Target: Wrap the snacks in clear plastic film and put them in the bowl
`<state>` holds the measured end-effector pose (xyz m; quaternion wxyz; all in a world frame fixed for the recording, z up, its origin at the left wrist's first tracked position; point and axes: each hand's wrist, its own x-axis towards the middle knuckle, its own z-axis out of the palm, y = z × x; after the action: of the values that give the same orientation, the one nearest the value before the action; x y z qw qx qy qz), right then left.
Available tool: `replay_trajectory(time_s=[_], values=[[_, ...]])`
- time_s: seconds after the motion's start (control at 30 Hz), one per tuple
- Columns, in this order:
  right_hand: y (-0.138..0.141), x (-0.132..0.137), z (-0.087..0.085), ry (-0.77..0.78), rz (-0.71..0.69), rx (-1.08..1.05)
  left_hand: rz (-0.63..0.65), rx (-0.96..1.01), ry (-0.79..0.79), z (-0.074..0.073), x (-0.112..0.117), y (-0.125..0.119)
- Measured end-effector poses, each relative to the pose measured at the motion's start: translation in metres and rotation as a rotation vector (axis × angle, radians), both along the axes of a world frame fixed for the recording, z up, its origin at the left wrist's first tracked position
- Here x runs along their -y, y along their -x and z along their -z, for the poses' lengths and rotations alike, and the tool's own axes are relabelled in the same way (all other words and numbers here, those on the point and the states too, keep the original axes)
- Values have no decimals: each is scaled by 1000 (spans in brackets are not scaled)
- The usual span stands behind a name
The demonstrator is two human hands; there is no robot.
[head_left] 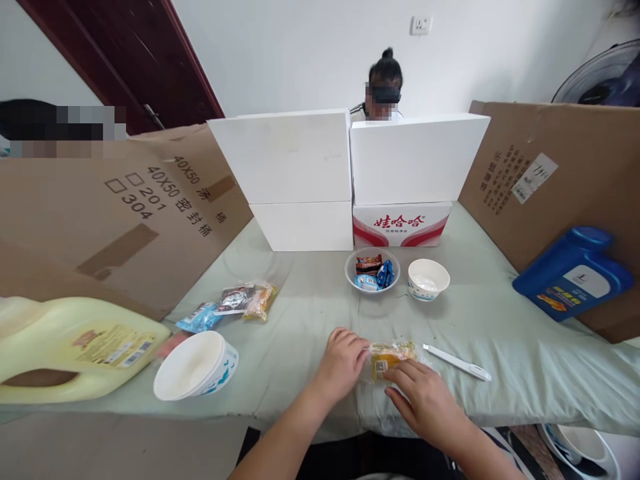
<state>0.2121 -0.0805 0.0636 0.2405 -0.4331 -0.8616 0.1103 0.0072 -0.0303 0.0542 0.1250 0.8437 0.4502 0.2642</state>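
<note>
A yellow snack packet (383, 357) in a clear wrapper lies on the green cloth in front of me. My left hand (341, 365) pinches the wrapper's left edge, thumb and fingers closed together. Over the packet's right part rest the fingers of my right hand (425, 400), stretched out with the thumb apart. They cover some of the packet. Just right of it lies a white utility knife (457, 362), touched by neither hand.
Farther back stand a clear bowl (353, 283) of wrapped snacks and a white paper bowl (429, 275). Left are stacked paper bowls (220, 370), several snack packets (235, 300) and a yellow jug (55, 340). A blue bottle (575, 273), cardboard (200, 193) and white boxes (300, 160) surround the space.
</note>
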Motion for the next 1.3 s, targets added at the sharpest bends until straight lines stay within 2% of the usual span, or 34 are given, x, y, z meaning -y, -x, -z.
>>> replay_trajectory(time_s=[0.07, 0.13, 0.23, 0.3, 0.37, 0.43, 0.5, 0.57, 0.73, 0.83, 0.93, 1.03, 1.13, 1.2, 1.3], values=[[-2, -2, 10, -55, 54, 42, -41, 65, 79, 2, -11, 4], [-6, -8, 20, -138, 155, 95, -124, 91, 67, 2, -20, 8], [-10, -17, 31, -188, 266, 189, -290, 53, -129, 1, -24, 6], [-9, -21, 31, -175, 259, 219, -354, 55, -255, 1, -20, -1], [-7, -21, 26, -150, 221, 224, -265, 102, -252, 5, -13, -9], [-6, -19, 19, -123, 183, 237, -78, 148, -100, 10, -6, -15], [-8, -14, 12, -88, 140, 247, 25, 156, 91, 17, -3, -17], [-14, -6, 5, -46, 91, 236, 22, 117, 200, 22, -3, -16], [-25, 14, -5, 9, 29, 163, 39, 54, 241, 20, -2, -19], [-23, 20, -1, -23, 0, 143, 65, 78, 337, 18, 3, -29], [-18, 24, 8, -91, -18, 111, 122, 115, 513, 22, 7, -35], [-19, 26, 14, -98, 10, 128, 20, 246, 671, 29, 4, -24], [-26, 25, 21, -29, 52, 186, -115, 387, 680, 32, -5, 2], [-29, 23, 28, 20, 63, 208, -168, 433, 642, 29, -13, 22], [-29, 21, 42, 29, 72, 186, -179, 501, 647, 18, -26, 50]])
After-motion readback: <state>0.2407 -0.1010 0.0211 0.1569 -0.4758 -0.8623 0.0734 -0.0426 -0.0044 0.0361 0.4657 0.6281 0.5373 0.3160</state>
